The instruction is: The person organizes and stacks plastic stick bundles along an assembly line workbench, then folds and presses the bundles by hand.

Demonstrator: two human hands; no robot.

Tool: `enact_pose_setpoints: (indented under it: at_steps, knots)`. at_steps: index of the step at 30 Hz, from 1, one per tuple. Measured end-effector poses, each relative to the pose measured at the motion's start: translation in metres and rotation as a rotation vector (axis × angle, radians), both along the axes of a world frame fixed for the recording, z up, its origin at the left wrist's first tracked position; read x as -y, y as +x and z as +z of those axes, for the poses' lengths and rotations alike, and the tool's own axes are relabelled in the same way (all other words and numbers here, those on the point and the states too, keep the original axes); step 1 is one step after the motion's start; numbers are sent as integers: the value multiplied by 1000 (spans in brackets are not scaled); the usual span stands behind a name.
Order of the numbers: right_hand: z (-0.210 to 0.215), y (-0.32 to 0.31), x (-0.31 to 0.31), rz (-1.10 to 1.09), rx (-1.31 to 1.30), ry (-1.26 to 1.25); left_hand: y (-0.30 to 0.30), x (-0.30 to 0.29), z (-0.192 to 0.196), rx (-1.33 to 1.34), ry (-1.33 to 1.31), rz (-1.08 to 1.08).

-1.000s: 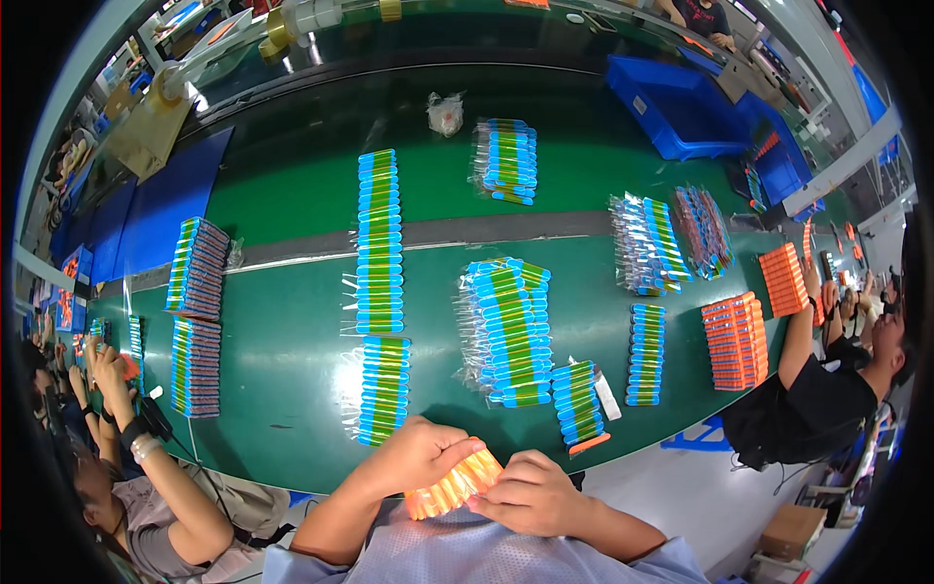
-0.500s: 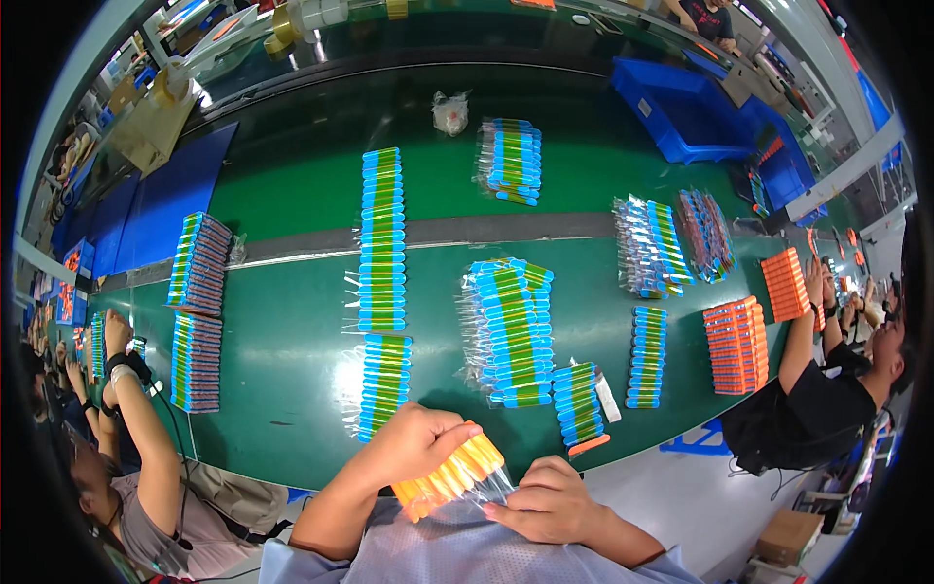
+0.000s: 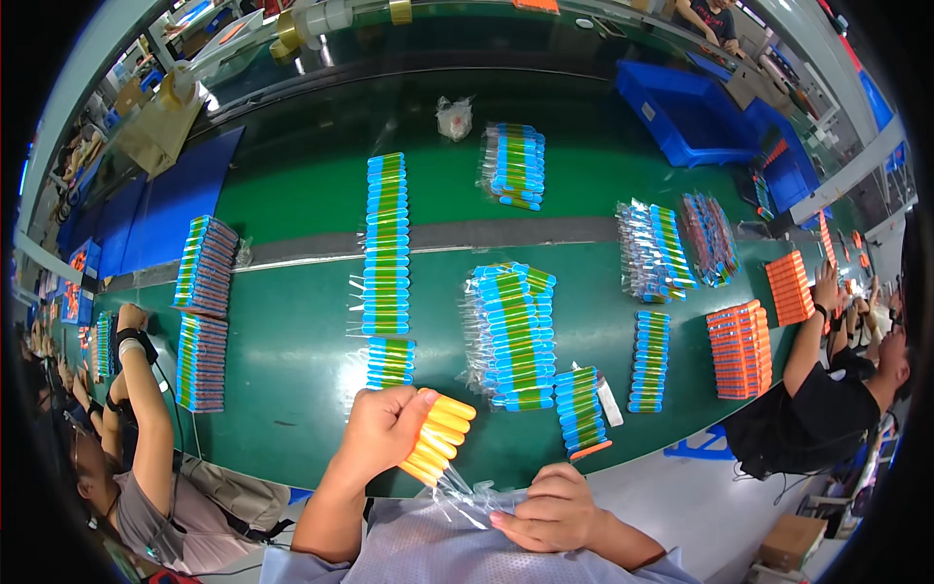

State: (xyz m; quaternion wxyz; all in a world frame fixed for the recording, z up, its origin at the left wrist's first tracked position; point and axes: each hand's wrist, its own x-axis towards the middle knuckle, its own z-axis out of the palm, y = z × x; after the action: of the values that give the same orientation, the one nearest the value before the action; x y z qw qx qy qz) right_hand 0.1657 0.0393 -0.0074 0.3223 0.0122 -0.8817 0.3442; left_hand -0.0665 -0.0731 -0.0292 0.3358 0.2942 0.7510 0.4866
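Note:
My left hand (image 3: 381, 430) is closed around a bundle of slim orange pieces (image 3: 444, 428) with rounded ends, held over the table's near edge. Clear plastic film (image 3: 471, 500) trails from the bundle's lower end. My right hand (image 3: 553, 510) pinches the other end of that film between thumb and fingers. Just beyond my left hand is a short row of slim blue-and-green pieces (image 3: 391, 360), its near end hidden by that hand. A small blue-and-green row (image 3: 584, 409) with an orange piece at its front lies beyond my right hand.
The green table (image 3: 292, 370) carries a large blue-and-green pile (image 3: 514, 331), a long row (image 3: 387, 243) and stacks at left (image 3: 201, 360). Orange stacks (image 3: 737, 348) stand at right, a blue bin (image 3: 686, 117) at far right. Co-workers sit on both sides.
My left hand has shifted up and left with the orange bundle, away from my right hand. The clear film between the hands now shows longer; my right hand has barely moved.

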Motion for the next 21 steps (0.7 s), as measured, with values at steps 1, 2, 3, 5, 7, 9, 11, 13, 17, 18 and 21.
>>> enact_pose_setpoints:
  at_steps: [1,2,3,5,7,9,11,13,17,18,21]
  knots:
    - [-3,2,-1,-4,-17,25,-1,2,-3,-16,13,42]
    - [-5,4,-3,-8,-34,50,-4,3,-5,-17,13,43]
    - [-5,5,-4,-7,-35,49,-7,3,-7,-9,41,103]
    - [-2,7,-7,2,-37,13,-8,4,-4,-8,72,163]
    - [-3,13,-13,-13,-31,-18,-6,3,3,149,157,300]
    - [-2,18,-21,-26,-24,-50,-10,6,3,192,160,259]
    - [4,22,-32,-5,-23,-201,-9,-3,20,338,310,379]
    - [1,33,-44,16,-121,-389,-15,5,13,456,401,427]
    - [1,42,-56,-313,-495,-889,-14,18,16,521,359,444]
    - [1,43,-62,-321,-504,-875,-10,22,13,482,306,413]
    - [9,42,-85,-408,-367,-746,7,17,17,476,179,242]
